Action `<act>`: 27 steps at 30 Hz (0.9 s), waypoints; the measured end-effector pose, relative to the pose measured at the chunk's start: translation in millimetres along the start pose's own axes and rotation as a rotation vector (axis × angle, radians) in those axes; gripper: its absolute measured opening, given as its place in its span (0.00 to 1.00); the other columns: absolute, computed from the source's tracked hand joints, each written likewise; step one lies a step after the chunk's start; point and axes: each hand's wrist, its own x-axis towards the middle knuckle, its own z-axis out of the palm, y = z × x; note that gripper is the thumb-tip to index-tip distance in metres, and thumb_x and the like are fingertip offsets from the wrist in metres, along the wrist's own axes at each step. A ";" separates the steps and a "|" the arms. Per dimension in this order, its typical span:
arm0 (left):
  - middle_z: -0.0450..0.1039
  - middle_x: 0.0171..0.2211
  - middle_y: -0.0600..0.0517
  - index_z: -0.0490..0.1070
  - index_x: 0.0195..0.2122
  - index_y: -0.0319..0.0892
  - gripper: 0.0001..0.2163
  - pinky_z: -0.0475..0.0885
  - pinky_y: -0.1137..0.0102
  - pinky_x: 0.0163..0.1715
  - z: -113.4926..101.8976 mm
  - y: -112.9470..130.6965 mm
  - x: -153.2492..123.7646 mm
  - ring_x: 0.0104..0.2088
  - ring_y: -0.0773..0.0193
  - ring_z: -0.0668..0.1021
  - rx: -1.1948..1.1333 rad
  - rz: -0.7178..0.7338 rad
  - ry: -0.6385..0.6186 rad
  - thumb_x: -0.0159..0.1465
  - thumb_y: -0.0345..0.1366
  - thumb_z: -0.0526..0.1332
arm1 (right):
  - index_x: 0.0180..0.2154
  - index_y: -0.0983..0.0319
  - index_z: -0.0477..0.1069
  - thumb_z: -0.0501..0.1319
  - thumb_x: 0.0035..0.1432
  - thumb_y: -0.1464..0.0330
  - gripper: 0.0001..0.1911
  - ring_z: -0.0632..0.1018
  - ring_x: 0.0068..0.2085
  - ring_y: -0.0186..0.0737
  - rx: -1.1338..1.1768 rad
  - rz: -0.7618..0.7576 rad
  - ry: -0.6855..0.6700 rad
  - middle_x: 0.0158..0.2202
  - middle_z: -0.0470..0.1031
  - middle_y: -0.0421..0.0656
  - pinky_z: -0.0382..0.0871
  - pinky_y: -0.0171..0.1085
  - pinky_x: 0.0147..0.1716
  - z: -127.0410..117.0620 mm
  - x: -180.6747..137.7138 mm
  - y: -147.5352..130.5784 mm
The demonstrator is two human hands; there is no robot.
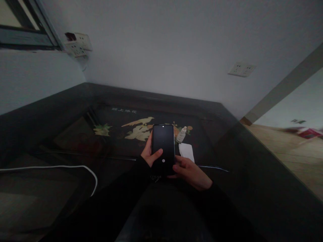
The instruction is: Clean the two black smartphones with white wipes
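Observation:
A dark smartphone (163, 144) is held upright over the table, its screen mostly black with a small light mark low down. My left hand (151, 153) grips its left side, the thumb lying across the screen. At the lower right edge, my right hand (189, 171) has its fingers closed on the phone; some fingertips are hidden behind it. Just right of the phone stands a small white dropper-type bottle (181, 134). A folded white tissue or cloth (187, 152) lies between that bottle and my right hand.
The glossy dark table (212, 124) bears a bird-and-flower picture (137, 129). A white cable (75, 166) curves over its left side. Wall sockets (241, 69) sit behind, with more sockets (78, 45) near the window. A red object (309, 133) is on the wooden floor at right.

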 end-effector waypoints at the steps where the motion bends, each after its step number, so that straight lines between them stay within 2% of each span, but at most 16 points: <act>1: 0.55 0.60 0.41 0.37 0.64 0.37 0.42 0.60 0.68 0.55 0.0 0.0 0.0 0.58 0.58 0.63 0.016 0.009 0.004 0.54 0.38 0.63 | 0.49 0.61 0.66 0.63 0.52 0.65 0.22 0.75 0.42 0.39 -0.013 0.002 0.009 0.44 0.73 0.45 0.70 0.44 0.43 1.0 -0.5 -0.9; 4: 0.52 0.62 0.44 0.37 0.64 0.39 0.41 0.57 0.68 0.57 0.8 0.3 -0.8 0.60 0.58 0.60 0.041 0.020 0.023 0.55 0.38 0.63 | 0.48 0.61 0.67 0.63 0.51 0.64 0.21 0.76 0.40 0.39 -0.044 0.011 0.032 0.41 0.74 0.44 0.71 0.43 0.41 3.3 -1.8 -3.9; 8: 0.53 0.61 0.45 0.37 0.64 0.41 0.41 0.56 0.67 0.57 2.0 -0.4 -1.5 0.59 0.58 0.61 0.035 0.013 0.026 0.55 0.39 0.62 | 0.47 0.62 0.68 0.64 0.50 0.64 0.21 0.76 0.36 0.36 -0.074 0.001 0.090 0.37 0.75 0.42 0.72 0.41 0.39 3.5 -2.2 -4.7; 13: 0.50 0.63 0.47 0.38 0.64 0.45 0.41 0.51 0.66 0.59 2.2 -3.4 -0.6 0.61 0.58 0.58 0.028 0.022 0.048 0.54 0.38 0.63 | 0.47 0.62 0.69 0.65 0.50 0.64 0.22 0.76 0.33 0.34 -0.081 -0.024 0.135 0.35 0.76 0.42 0.72 0.40 0.38 2.8 -2.4 -2.2; 21: 0.53 0.61 0.45 0.36 0.64 0.44 0.41 0.56 0.64 0.58 -0.2 -6.8 -1.5 0.58 0.57 0.62 0.028 -0.043 0.054 0.55 0.38 0.63 | 0.45 0.63 0.71 0.65 0.48 0.64 0.20 0.76 0.31 0.34 -0.071 -0.044 0.228 0.31 0.75 0.41 0.73 0.39 0.35 6.8 -2.9 3.8; 27: 0.53 0.62 0.45 0.37 0.64 0.44 0.42 0.55 0.63 0.58 -2.1 -0.5 1.4 0.59 0.56 0.61 0.030 -0.047 0.027 0.54 0.38 0.64 | 0.46 0.61 0.69 0.65 0.48 0.63 0.22 0.76 0.32 0.36 -0.178 -0.024 0.213 0.33 0.76 0.42 0.74 0.40 0.34 1.6 -0.8 -0.2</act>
